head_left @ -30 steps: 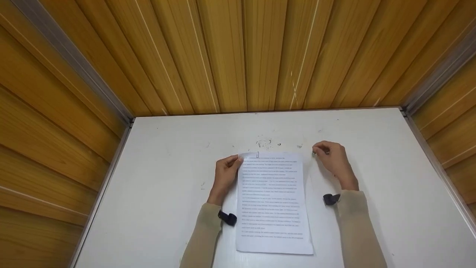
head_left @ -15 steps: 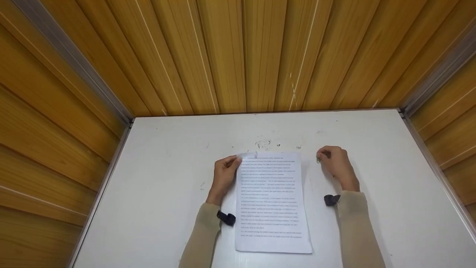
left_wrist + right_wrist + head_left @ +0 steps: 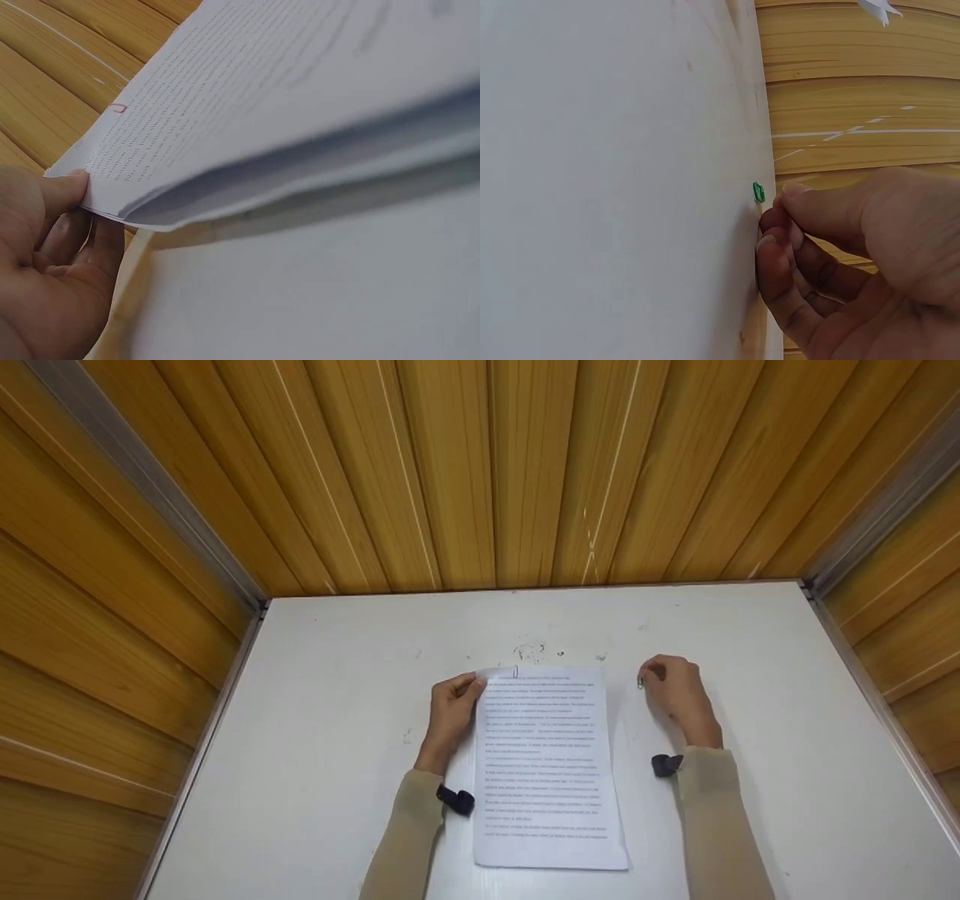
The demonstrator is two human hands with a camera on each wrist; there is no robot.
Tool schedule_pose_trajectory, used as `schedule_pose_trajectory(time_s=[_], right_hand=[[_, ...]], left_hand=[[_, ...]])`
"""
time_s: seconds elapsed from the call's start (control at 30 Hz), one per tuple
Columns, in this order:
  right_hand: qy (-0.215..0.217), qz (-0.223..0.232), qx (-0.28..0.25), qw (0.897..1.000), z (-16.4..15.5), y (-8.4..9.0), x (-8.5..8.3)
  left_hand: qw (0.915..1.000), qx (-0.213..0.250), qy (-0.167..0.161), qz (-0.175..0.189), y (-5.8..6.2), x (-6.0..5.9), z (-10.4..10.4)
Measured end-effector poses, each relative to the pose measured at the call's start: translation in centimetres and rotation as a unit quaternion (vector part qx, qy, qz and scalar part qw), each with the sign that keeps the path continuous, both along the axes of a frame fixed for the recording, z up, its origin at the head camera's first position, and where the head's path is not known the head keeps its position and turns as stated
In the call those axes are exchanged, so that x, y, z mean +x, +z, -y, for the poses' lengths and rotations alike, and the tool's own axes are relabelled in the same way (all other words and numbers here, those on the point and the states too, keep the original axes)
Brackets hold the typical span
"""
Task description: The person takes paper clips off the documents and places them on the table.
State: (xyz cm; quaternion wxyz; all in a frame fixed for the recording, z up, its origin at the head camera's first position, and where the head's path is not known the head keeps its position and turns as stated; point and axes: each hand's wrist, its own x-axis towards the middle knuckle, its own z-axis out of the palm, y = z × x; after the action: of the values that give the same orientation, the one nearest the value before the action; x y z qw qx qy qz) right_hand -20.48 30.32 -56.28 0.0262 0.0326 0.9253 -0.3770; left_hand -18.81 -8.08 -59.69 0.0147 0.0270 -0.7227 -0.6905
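Nearest, tan sleeves (image 3: 724, 825) and small black wrist cameras (image 3: 457, 801) flank the stack of printed sheets (image 3: 544, 765), which lies lengthwise on the white bench (image 3: 330, 750). In the left wrist view its layers gape along one side, so the pages do not sit flush. Farther up, the left hand (image 3: 451, 709) pinches the upper-left corner between thumb and fingers, raising it a little; a reddish paper clip (image 3: 118, 108) sits on the top edge beside it. The right hand (image 3: 682, 694), fingers curled, pinches a small green paper clip (image 3: 758, 193) at its fingertips. Over the last second that hand has drawn slightly outward and nearer the person, leaving the green clip apart from the paper. Beyond the sheets are dark scuffs (image 3: 531, 651), then the wood-patterned wall (image 3: 517, 472).
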Motion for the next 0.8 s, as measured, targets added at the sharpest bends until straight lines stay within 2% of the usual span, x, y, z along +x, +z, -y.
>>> schedule_pose_trajectory(time_s=[0.13, 0.3, 0.4, 0.6, 0.67, 0.8], right_hand=[[0.007, -0.035, -0.004, 0.999, 0.1, 0.0, 0.2], [0.019, -0.113, -0.028, 0.993, 1.4, 0.3, 0.2], [0.022, -0.165, -0.048, 0.985, 3.0, 0.7, 0.2], [0.051, -0.279, -0.065, 0.957, 6.4, 1.5, 0.5], [0.067, -0.298, -0.064, 0.95, 7.5, 1.9, 0.5], [0.102, -0.309, -0.056, 0.944, 9.2, 2.8, 0.1]], left_hand=[[0.9999, -0.004, 0.008, -0.013, 0.1, 0.3, -0.2], [0.9996, -0.011, 0.022, -0.013, 0.2, 0.8, -0.3], [0.9996, -0.011, 0.023, -0.012, 0.2, 0.7, -0.1], [0.9993, -0.018, 0.012, -0.03, -0.1, 0.7, 0.0], [0.999, -0.026, 0.011, -0.035, -0.1, 0.6, -0.1], [0.9983, -0.036, 0.012, -0.045, 0.0, 0.5, -0.3]])
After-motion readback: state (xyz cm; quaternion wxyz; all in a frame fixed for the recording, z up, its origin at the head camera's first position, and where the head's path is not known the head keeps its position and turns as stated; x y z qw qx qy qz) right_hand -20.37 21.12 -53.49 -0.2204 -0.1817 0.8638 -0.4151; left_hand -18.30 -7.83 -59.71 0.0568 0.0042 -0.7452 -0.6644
